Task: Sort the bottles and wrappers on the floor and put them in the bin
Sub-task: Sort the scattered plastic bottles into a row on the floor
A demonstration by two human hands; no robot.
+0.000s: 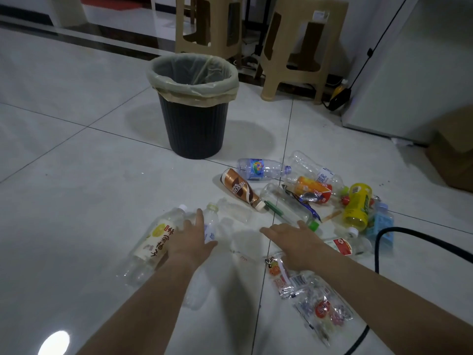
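Note:
A black bin [195, 129] with a pale liner stands on the white tiled floor. Several empty bottles lie in front of it. My left hand [190, 238] rests flat over a clear bottle [212, 221], beside a yellow-labelled bottle [156, 239]. My right hand [294, 242] hovers open, palm down, near a clear bottle with a green cap [289, 204]. A brown coffee bottle [240, 188], an orange bottle [313, 188] and a yellow bottle [357, 206] lie to the right. Clear wrappers [286, 276] [323, 311] lie near my right forearm.
Two beige plastic stools [294, 47] stand behind the bin. A white appliance [414, 62] and a cardboard box [453, 152] are at the right. A black cable [419, 238] runs across the floor at the lower right.

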